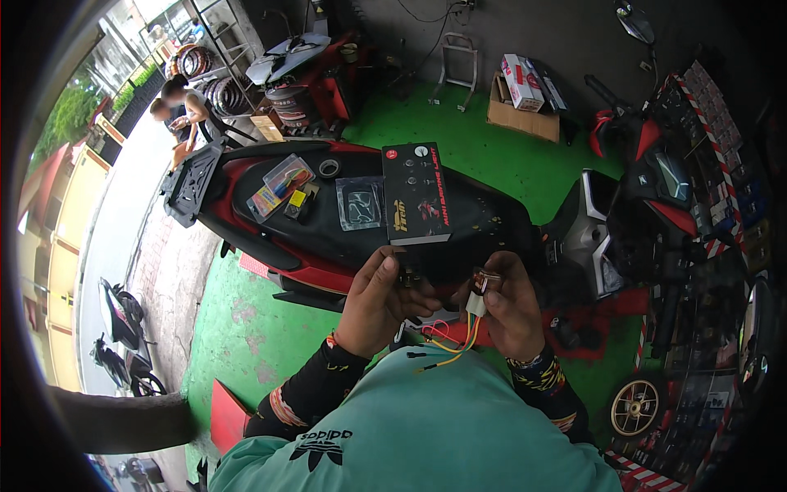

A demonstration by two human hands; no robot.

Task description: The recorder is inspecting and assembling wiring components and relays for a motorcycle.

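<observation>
My left hand (379, 302) pinches a small dark part (409, 275) just in front of my chest. My right hand (510, 305) holds a white plug connector (475, 304) with red and yellow wires (449, 342) hanging from it toward my teal shirt. Both hands hover over the black seat (344, 238) of a red and black scooter. On the seat, just beyond my hands, lies a black product box (416, 194). Left of it sit a clear plastic bag (359, 203), a roll of black tape (329, 168) and a clear packet with colourful small parts (281, 185).
The scooter's rear rack (192, 180) points left and its handlebars and dash (656, 184) lie to the right. A cardboard box (521, 115) and a metal stand (458, 67) sit on the green floor behind. A person (187, 111) crouches near stacked tyres at far left.
</observation>
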